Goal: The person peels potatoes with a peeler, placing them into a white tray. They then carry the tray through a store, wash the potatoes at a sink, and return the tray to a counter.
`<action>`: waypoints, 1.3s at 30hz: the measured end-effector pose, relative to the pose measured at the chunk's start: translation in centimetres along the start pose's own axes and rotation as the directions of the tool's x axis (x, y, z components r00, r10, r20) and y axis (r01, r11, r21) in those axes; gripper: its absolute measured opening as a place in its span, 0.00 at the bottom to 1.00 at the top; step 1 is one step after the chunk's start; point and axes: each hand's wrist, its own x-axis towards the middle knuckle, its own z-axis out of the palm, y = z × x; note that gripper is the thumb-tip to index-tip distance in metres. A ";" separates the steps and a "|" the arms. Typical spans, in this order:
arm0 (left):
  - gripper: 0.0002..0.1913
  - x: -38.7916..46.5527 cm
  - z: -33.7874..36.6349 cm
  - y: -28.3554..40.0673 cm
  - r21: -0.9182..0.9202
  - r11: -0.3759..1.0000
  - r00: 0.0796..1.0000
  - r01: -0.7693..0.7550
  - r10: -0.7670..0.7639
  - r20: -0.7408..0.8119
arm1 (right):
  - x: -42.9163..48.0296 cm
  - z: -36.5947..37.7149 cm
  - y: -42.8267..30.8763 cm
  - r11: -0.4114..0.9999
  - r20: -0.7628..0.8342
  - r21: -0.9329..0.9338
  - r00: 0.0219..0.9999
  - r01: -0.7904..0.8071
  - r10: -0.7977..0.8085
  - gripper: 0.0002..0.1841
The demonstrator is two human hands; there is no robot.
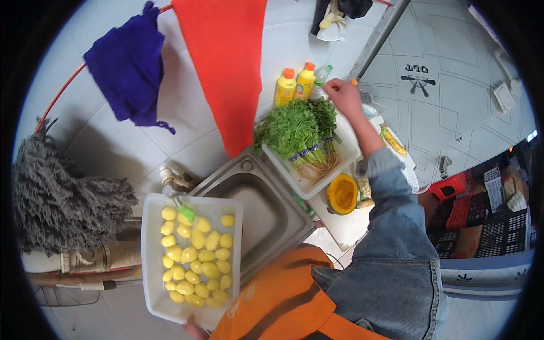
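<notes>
My right hand point(343, 97) reaches beside a clear spray bottle with a green top point(324, 75); whether it grips anything cannot be told. Just left of it stand two yellow bottles with orange caps point(285, 88). Bundled leafy greens with roots point(293, 127) lie in a white plastic tub point(307, 193). At the lower left, my left hand point(196, 329) is partly visible at the bottom edge of a white plastic bin point(148, 263) holding several peeled potatoes point(189, 255) in water. The bin sits at the left of a stainless steel sink point(255, 212), under a tap with a green nozzle point(186, 212).
A cut pumpkin half point(342, 194) lies right of the sink. A purple cloth point(129, 68), a red cloth point(225, 63) and a grey mop head point(68, 199) hang along the tiled wall. Plastic crates point(495, 229) are stacked at the right.
</notes>
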 end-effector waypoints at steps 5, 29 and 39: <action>0.25 0.5 1.0 0.3 0.039 0.997 0.997 0.072 -0.071 -0.025 | 5.2 0.6 18.3 0.669 0.462 -0.738 0.786 0.084 0.411 0.17; 0.17 -1.5 -1.4 -1.1 0.341 0.936 0.969 -0.093 0.163 -0.183 | 6.6 5.3 41.5 0.749 0.664 -0.598 0.699 0.285 0.265 0.32; 0.19 -1.1 -0.9 -1.2 0.091 0.996 0.978 -0.006 0.024 -0.206 | 7.2 2.0 40.4 0.813 0.594 -0.570 0.623 -0.122 0.510 0.14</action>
